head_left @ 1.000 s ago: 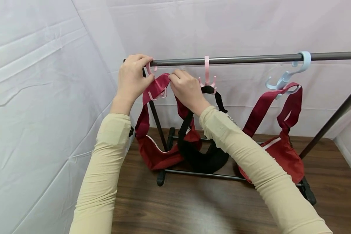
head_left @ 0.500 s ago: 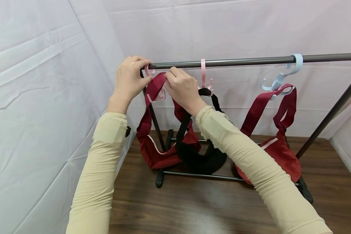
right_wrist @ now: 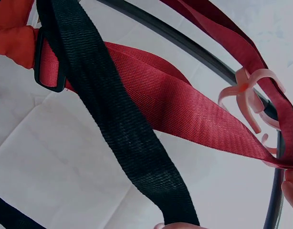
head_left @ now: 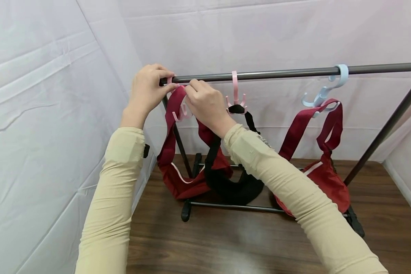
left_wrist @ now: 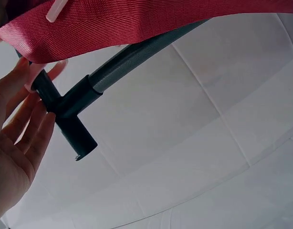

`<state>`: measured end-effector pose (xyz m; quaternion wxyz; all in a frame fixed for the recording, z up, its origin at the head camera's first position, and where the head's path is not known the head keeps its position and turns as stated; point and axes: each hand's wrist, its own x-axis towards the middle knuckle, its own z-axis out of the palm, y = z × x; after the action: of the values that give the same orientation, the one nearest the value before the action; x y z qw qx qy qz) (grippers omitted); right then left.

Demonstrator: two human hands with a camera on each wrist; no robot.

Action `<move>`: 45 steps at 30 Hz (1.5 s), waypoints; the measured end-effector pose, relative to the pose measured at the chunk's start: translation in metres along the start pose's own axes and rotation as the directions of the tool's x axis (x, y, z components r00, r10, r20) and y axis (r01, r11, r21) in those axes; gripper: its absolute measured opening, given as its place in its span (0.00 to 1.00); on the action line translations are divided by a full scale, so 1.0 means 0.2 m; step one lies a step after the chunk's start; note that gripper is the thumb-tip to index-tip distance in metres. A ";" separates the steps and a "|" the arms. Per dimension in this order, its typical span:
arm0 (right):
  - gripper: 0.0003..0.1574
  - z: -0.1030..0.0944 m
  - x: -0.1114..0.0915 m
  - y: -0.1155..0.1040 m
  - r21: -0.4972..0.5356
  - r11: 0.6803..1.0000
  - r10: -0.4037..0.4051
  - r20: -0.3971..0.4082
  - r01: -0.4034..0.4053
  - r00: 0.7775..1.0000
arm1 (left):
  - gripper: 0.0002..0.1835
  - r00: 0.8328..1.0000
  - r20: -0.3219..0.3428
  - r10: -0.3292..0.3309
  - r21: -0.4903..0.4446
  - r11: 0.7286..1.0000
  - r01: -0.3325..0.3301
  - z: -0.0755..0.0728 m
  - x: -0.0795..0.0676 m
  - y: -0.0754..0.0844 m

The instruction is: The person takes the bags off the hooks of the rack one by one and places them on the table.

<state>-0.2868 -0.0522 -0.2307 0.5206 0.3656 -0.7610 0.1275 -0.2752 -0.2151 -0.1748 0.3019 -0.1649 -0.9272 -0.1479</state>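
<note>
At the left end of the metal rail (head_left: 281, 74), my left hand (head_left: 145, 91) pinches the top of a pink multi-prong hook (head_left: 180, 114). In the left wrist view its fingers curl behind the hook's pink loop (left_wrist: 34, 76). Close beside it, my right hand (head_left: 208, 106) pinches the top of a red bag's strap (head_left: 171, 108), above the hook's prongs. Below hangs the red bag (head_left: 186, 188), with white trim. A black strap (right_wrist: 122, 109) crosses in front of the red webbing in the right wrist view. My right fingertips are partly hidden in the head view.
A second pink hook (head_left: 235, 89) carries a black bag (head_left: 239, 192) right of my right hand. Farther right, a blue hook (head_left: 323, 95) holds another red bag (head_left: 328, 184). White fabric walls (head_left: 54, 152) stand left and behind; the rack's feet rest on wooden floor (head_left: 226, 243).
My right hand has moved left, bringing the top of the red strap closer to my left hand and the rail. The left hand keeps its grip at the hook. The view has shifted slightly.
</note>
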 end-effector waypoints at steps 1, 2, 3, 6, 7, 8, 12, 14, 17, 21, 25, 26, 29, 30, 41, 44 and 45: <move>0.11 0.00 0.00 0.00 0.000 1.000 -0.006 -0.005 0.006 1.000 | 0.15 1.000 0.001 -0.002 -0.003 1.000 0.002 0.00 0.00 0.00; 0.11 0.00 0.01 0.00 0.000 1.000 -0.008 -0.007 0.008 1.000 | 0.15 1.000 0.002 -0.005 -0.006 1.000 0.005 0.00 0.00 0.00; 0.11 0.00 0.01 0.00 0.001 1.000 -0.006 -0.008 0.006 1.000 | 0.15 1.000 0.003 -0.008 -0.009 1.000 0.008 0.00 0.00 -0.01; 0.11 0.00 0.03 0.00 0.001 1.000 0.006 -0.017 -0.006 1.000 | 0.14 1.000 0.003 -0.010 -0.014 1.000 0.010 0.01 0.01 -0.02; 0.11 0.00 0.03 0.00 0.003 1.000 0.010 -0.023 -0.010 1.000 | 0.13 1.000 0.002 -0.011 -0.016 1.000 0.011 0.01 0.01 -0.02; 0.11 0.00 0.04 0.00 0.001 1.000 0.017 -0.020 -0.017 1.000 | 0.13 1.000 0.002 -0.010 -0.019 1.000 0.010 0.01 0.01 -0.02; 0.12 -0.01 0.07 0.00 0.008 0.999 0.034 -0.015 -0.034 0.999 | 0.12 1.000 0.009 -0.014 -0.041 0.999 0.014 0.01 0.01 -0.03; 0.13 -0.01 0.09 -0.01 0.008 0.999 0.035 -0.009 -0.035 0.999 | 0.12 1.000 0.019 -0.019 -0.058 0.998 0.020 0.01 0.00 -0.04; 0.13 -0.01 0.11 -0.02 0.014 0.999 0.032 -0.010 -0.032 0.999 | 0.13 0.999 0.034 -0.022 -0.084 0.996 0.025 0.01 0.01 -0.05; 0.14 -0.01 0.14 -0.02 0.016 0.999 0.030 -0.018 -0.030 0.999 | 0.13 0.999 0.038 -0.010 -0.108 0.994 0.015 0.00 0.01 -0.07; 0.15 -0.01 0.16 -0.03 0.014 1.000 0.014 -0.043 -0.014 0.999 | 0.14 1.000 0.026 0.004 -0.145 0.989 0.000 -0.01 0.01 -0.10; 0.15 0.00 0.17 -0.03 0.014 1.000 0.009 -0.048 -0.008 0.999 | 0.14 1.000 0.024 0.004 -0.153 0.988 -0.001 -0.01 0.01 -0.10; 0.15 0.00 0.17 -0.03 0.024 1.000 -0.003 -0.057 0.005 0.998 | 0.14 1.000 0.013 -0.003 -0.172 0.985 0.005 -0.01 0.01 -0.12; 0.15 0.01 0.17 -0.03 0.026 1.000 -0.007 -0.059 0.008 0.998 | 0.14 1.000 0.005 -0.006 -0.177 0.984 0.007 -0.01 0.01 -0.12; 0.18 0.01 0.20 -0.04 0.023 0.995 -0.098 -0.096 0.100 0.991 | 0.10 0.995 -0.080 -0.053 -0.252 0.967 0.032 -0.01 -0.01 -0.15; 0.20 0.03 0.20 -0.04 0.001 0.986 -0.166 -0.147 0.168 0.975 | 0.09 0.993 -0.088 -0.079 -0.287 0.957 0.050 -0.01 -0.01 -0.16; 0.20 0.04 0.19 -0.04 -0.004 0.983 -0.183 -0.157 0.185 0.971 | 0.08 0.992 -0.089 -0.087 -0.295 0.954 0.057 0.00 -0.01 -0.16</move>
<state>-0.2950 -0.0790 -0.2014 0.5863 0.4260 -0.6800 0.1109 -0.2863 -0.2444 -0.1805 0.3150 -0.1662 -0.8842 -0.3022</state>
